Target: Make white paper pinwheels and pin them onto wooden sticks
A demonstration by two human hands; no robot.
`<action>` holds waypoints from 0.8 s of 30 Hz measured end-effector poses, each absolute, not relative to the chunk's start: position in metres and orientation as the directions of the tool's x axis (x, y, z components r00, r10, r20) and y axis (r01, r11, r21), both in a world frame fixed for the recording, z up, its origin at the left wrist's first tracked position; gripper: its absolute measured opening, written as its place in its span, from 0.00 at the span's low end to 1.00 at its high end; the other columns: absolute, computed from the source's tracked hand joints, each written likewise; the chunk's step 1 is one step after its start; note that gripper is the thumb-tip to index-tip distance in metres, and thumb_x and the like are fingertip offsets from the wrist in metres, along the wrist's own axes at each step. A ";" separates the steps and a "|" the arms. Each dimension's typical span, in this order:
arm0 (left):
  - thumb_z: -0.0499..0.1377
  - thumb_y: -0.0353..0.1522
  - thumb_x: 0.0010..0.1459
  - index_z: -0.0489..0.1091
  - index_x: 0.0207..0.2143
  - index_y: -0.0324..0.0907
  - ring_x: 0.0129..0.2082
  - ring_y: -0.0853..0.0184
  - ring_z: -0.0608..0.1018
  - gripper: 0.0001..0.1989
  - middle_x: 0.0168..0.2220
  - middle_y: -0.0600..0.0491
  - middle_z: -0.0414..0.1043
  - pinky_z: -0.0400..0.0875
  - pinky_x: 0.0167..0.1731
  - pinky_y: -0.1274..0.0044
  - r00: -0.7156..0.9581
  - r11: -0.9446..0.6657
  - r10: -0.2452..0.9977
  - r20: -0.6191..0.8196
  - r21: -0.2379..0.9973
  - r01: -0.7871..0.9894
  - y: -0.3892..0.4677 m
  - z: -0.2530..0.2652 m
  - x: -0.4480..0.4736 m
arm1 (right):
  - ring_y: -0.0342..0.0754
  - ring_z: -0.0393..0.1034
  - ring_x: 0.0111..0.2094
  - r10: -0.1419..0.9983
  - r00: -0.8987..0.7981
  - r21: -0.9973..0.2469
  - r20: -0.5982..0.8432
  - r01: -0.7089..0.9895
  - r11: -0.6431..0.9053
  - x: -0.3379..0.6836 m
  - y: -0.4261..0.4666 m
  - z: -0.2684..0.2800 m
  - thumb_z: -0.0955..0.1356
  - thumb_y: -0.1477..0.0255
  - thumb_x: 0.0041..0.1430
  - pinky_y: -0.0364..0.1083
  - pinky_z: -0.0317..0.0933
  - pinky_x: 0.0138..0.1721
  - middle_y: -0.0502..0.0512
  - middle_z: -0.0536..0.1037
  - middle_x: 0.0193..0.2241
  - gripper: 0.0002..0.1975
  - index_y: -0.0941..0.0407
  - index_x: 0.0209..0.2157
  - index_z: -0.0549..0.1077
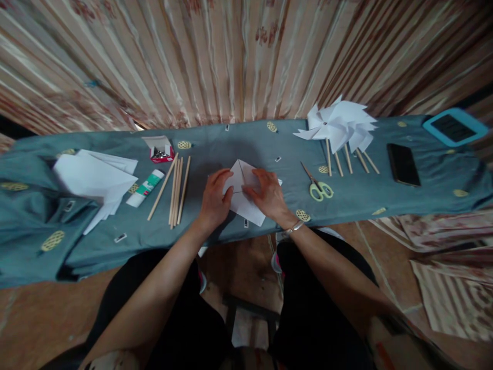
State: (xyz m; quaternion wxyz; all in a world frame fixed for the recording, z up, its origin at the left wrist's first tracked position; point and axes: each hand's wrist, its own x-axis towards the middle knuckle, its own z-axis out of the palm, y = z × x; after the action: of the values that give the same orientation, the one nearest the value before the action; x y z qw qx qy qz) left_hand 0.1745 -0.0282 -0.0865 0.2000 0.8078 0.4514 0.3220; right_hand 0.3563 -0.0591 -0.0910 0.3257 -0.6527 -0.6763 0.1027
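Note:
A folded white sheet of paper (249, 209) with crease lines lies on the cloth in front of me, one corner pointing away. My left hand (214, 200) is on its left edge, fingers curled at the far side and thumb nearer me. On the right part of the paper, my right hand (268, 194) grips with bent fingers, its thumb close to the centre crease. The undersides of both hands and part of the paper are hidden. Green-handled scissors (319, 189) rest to the right of my right hand. Several wooden sticks (177, 192) lie left of my left hand.
White paper pinwheels (339, 123) on sticks lie at the back right, beside a black phone (403, 164) and a blue-framed tablet (458, 127). Leftward are a glue stick (145, 188), an open red box of small metal pieces (160, 153) and stacked white paper (94, 174). A curtain (231, 61) hangs behind.

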 end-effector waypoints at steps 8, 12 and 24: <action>0.54 0.31 0.61 0.65 0.58 0.36 0.65 0.53 0.62 0.22 0.61 0.40 0.67 0.55 0.63 0.57 0.382 -0.466 0.885 0.268 0.497 0.732 -0.025 -0.087 0.191 | 0.61 0.66 0.56 0.948 0.091 -0.571 0.304 0.814 0.104 0.352 -0.059 -0.094 0.70 0.68 0.56 0.60 0.61 0.59 0.64 0.74 0.54 0.25 0.58 0.56 0.69; 0.53 0.31 0.62 0.65 0.59 0.36 0.66 0.50 0.60 0.22 0.61 0.38 0.66 0.50 0.63 0.52 0.441 -0.494 0.869 0.225 0.449 0.744 -0.028 -0.079 0.198 | 0.61 0.64 0.59 0.957 0.082 -0.584 0.278 0.806 0.101 0.353 -0.059 -0.093 0.69 0.68 0.58 0.61 0.59 0.60 0.65 0.73 0.56 0.26 0.57 0.57 0.67; 0.51 0.30 0.61 0.58 0.64 0.32 0.68 0.52 0.58 0.29 0.64 0.38 0.62 0.45 0.66 0.54 0.415 -0.448 0.893 0.175 0.428 0.785 -0.029 -0.083 0.202 | 0.61 0.64 0.58 0.956 0.069 -0.570 0.286 0.814 0.111 0.353 -0.057 -0.093 0.70 0.69 0.57 0.59 0.58 0.60 0.67 0.73 0.55 0.25 0.61 0.56 0.68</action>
State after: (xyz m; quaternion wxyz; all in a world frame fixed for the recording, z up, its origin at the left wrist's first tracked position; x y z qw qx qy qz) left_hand 0.2016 -0.0293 -0.0835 0.1413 0.8291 0.5059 0.1916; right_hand 0.3529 -0.0569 -0.0932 0.3203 -0.6573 -0.6731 0.1107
